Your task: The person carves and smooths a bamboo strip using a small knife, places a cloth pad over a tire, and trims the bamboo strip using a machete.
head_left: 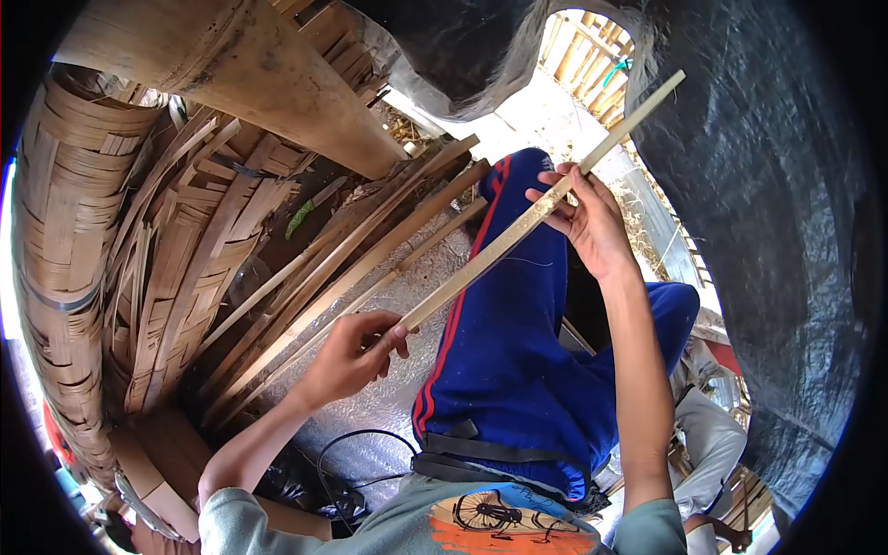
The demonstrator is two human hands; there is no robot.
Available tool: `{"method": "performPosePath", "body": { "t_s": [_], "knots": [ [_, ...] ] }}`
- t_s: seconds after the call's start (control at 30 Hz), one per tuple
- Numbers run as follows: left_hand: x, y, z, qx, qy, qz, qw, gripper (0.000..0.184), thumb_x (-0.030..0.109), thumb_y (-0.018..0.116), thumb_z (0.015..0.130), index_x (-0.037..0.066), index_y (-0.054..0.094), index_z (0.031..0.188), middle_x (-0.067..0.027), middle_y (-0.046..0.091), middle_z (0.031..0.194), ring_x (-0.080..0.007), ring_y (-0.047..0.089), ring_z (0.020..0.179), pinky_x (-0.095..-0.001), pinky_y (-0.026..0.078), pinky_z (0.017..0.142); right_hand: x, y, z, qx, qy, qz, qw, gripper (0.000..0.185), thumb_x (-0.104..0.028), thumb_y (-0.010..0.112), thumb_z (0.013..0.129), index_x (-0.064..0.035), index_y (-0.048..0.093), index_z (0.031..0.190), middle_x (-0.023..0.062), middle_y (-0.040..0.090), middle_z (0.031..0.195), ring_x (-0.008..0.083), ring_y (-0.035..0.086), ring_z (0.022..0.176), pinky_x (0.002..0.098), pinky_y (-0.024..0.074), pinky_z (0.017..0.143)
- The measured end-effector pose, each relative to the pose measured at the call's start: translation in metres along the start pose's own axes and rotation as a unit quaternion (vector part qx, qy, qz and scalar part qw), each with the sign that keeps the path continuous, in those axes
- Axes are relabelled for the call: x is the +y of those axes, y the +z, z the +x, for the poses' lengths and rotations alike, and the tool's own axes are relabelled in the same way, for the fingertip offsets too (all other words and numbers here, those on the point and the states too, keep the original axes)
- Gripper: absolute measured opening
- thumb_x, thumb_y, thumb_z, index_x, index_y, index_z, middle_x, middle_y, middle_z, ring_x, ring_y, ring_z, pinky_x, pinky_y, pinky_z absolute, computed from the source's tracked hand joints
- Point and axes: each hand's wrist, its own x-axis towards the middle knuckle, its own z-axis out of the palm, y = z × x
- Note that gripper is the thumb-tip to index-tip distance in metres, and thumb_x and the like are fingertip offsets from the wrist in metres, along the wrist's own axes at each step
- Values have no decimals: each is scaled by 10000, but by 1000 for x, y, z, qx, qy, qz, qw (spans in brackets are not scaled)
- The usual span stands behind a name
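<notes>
A long pale bamboo strip (pixel 499 245) runs slantwise across my lap, its far end up at the right. My left hand (pixel 356 356) pinches the near end between thumb and fingers. Farther up the strip, my right hand (pixel 587 217) grips it with the thumb on top and the fingers spread behind. The strip passes above my leg in blue trousers (pixel 509 342).
Several long bamboo slats (pixel 370 250) lean at the left beside rolled woven bamboo mats (pixel 79 259). A thick bamboo pole (pixel 259 83) crosses the upper left. Dark sheeting (pixel 758 185) hangs at the right. Another person's grey-clad leg (pixel 712 444) shows at lower right.
</notes>
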Motion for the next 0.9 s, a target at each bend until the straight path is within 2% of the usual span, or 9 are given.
{"method": "performPosePath", "body": {
  "t_s": [0.1,0.17,0.3,0.43,0.53,0.6,0.73,0.8,0.9],
  "knots": [
    [-13,-3,1,5,-46,-19,999,341,282,537,967,-41,628,1026,-69,676,794,-77,551,524,-234,465,484,-17,4,-17,30,162,-285,944,395,-359,478,984,25,566,1014,155,667,909,258,691,877,331,579,719],
    [-31,-3,2,20,-46,-36,998,336,269,530,971,-45,631,1031,-68,675,789,-80,552,516,-236,462,474,-39,31,-42,-24,147,-596,789,449,-402,521,958,36,618,932,92,646,664,164,674,670,303,533,563],
    [-69,5,7,10,-44,-79,996,314,244,532,969,-40,624,1064,-79,674,806,-87,556,523,-241,463,471,-5,130,-52,-319,-91,-632,700,325,-261,528,945,24,609,811,124,629,663,283,631,613,371,500,585],
    [-80,12,16,3,-51,-107,993,300,210,506,978,-30,602,1130,-84,672,816,-104,555,521,-260,468,486,141,195,22,-361,-336,-668,557,115,-109,548,811,-4,597,809,139,599,856,298,593,901,371,500,779],
    [-83,15,20,6,-48,-129,990,299,214,484,988,-33,600,1109,-79,665,800,-108,553,513,-264,463,488,235,233,99,-280,-365,-629,627,141,-108,538,804,-27,652,789,118,629,834,290,603,900,398,509,790],
    [-96,19,24,8,-38,-147,988,293,205,470,992,-38,593,1099,-89,654,806,-116,572,554,-267,478,491,269,247,128,-282,-347,-710,544,159,-143,556,793,-85,701,764,83,659,794,278,613,897,437,513,766],
    [-114,33,24,28,33,-176,983,278,174,478,983,-56,611,1066,-128,651,883,-152,620,702,-274,526,505,313,246,145,-226,-453,-669,544,153,-183,579,779,-143,726,766,55,672,748,264,622,886,450,511,739],
    [-116,37,25,44,61,-157,985,266,166,495,974,-52,620,1061,-134,657,884,-157,623,714,-279,525,533,297,252,131,-289,-373,-776,419,140,-187,567,782,-155,699,817,20,685,915,215,618,934,452,456,862],
    [-124,48,29,84,102,-65,989,235,139,548,939,-43,633,1061,-148,668,878,-162,633,768,-297,512,640,295,253,125,-364,-350,-733,456,129,-185,587,760,-156,702,811,26,675,891,223,632,857,415,499,787]
  ]
}}
